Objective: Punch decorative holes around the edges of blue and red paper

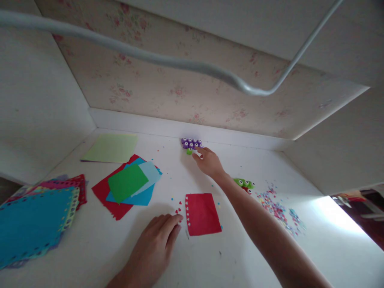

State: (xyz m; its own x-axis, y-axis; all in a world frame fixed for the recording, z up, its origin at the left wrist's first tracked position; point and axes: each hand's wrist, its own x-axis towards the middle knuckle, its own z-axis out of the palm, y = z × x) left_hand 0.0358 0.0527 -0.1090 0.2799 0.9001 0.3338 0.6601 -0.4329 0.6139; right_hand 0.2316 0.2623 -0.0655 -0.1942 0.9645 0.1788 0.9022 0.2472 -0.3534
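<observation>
My right hand reaches to the back of the white surface, with thumb and forefinger apart. Its fingertips are at the right end of a cluster of small purple craft punches with eye-like tops; touching cannot be told. A single green punch stands just in front of the cluster, left of my thumb. Low in the view, my left hand rests on the surface, fingers loosely bent, thumb a little apart. Small red paper hearts lie by its fingertips. Just right is a red paper square with heart-shaped holes along its left edge.
Green, blue and red sheets overlap at left, near a pale green stack. Hole-edged coloured sheets lie far left. Green and red punches sit beyond my right forearm, near scattered confetti. A pale cable crosses above.
</observation>
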